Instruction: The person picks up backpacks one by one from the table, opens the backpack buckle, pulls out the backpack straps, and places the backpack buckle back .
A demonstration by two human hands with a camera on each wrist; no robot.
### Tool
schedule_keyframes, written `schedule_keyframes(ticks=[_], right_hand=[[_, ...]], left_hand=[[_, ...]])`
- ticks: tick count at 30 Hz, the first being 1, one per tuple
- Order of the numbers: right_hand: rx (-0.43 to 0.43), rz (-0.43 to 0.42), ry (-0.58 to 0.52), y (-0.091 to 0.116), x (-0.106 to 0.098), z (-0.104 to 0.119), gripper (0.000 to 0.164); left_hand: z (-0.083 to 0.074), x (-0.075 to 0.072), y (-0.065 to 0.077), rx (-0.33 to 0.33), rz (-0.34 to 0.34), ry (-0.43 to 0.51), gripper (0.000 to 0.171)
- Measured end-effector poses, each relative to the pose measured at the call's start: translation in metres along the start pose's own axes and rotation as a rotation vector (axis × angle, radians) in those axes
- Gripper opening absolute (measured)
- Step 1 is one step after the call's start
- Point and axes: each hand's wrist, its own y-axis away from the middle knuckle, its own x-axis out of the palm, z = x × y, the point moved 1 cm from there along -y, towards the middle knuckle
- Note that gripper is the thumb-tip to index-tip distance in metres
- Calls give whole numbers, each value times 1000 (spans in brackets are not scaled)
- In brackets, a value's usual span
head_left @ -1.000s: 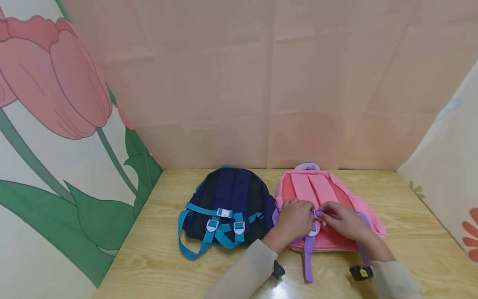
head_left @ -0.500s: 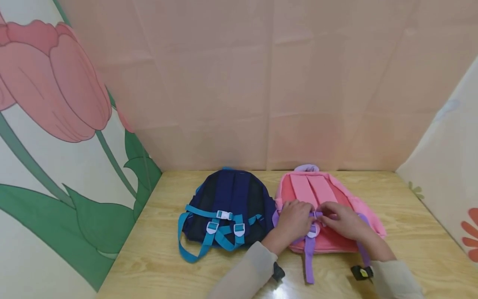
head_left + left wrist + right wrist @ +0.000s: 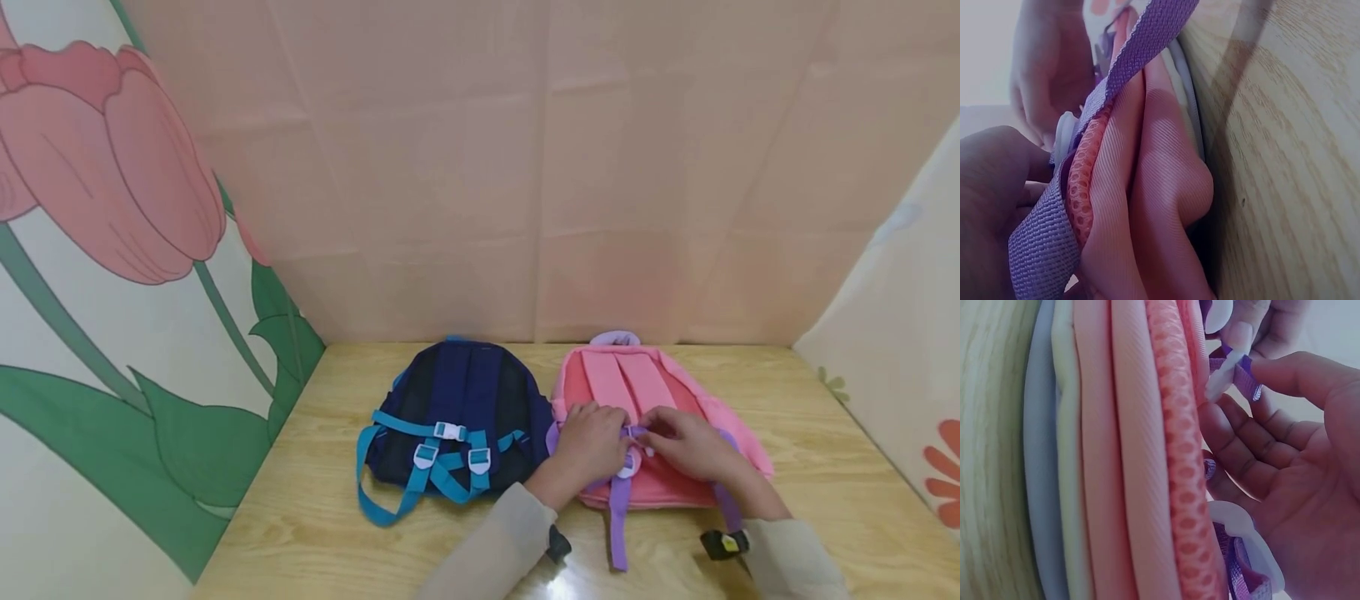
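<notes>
A pink backpack (image 3: 648, 379) lies with its strap side up on the table. My left hand (image 3: 592, 437) rests over its middle and pinches a small white buckle (image 3: 1224, 378), its thumb showing against the plastic in the right wrist view. Facing it, my right hand (image 3: 690, 442) pinches the short purple strap (image 3: 1249, 386) at that buckle between thumb and fingers. A purple shoulder strap (image 3: 618, 521) hangs from another white buckle (image 3: 628, 463) toward the front. In the left wrist view a purple band (image 3: 1041, 244) loops beside the left hand. Fingertips are partly hidden in the head view.
Left of the pink bag, touching it, lies a navy backpack (image 3: 468, 375) with teal straps (image 3: 378, 508) and a fastened white clip (image 3: 449, 431). Both are on a wooden table (image 3: 292, 533). A pink-brown cloth (image 3: 450, 208) stands behind, with printed panels on both sides.
</notes>
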Motion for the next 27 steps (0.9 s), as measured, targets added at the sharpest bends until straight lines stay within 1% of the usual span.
schedule_keyframes(ticks=[4, 11, 15, 19, 22, 27], right_hand=[[15, 0, -31, 0, 1, -5, 12], [-54, 3, -27, 2, -2, 0, 18], [-73, -7, -17, 1, -2, 4, 15], [-90, -39, 9, 0, -1, 5, 11], [-95, -55, 19, -1, 1, 4, 10], [-73, -63, 47, -1, 3, 1, 11]], left_hand=[[-1, 0, 0, 0, 5, 3, 24], [-1, 0, -1, 13, -12, -12, 24], [-1, -1, -1, 18, -13, -18, 23], [0, -1, 0, 11, -23, -38, 23], [0, 0, 0, 5, -34, -45, 22], [1, 1, 1, 3, -37, -34, 21]])
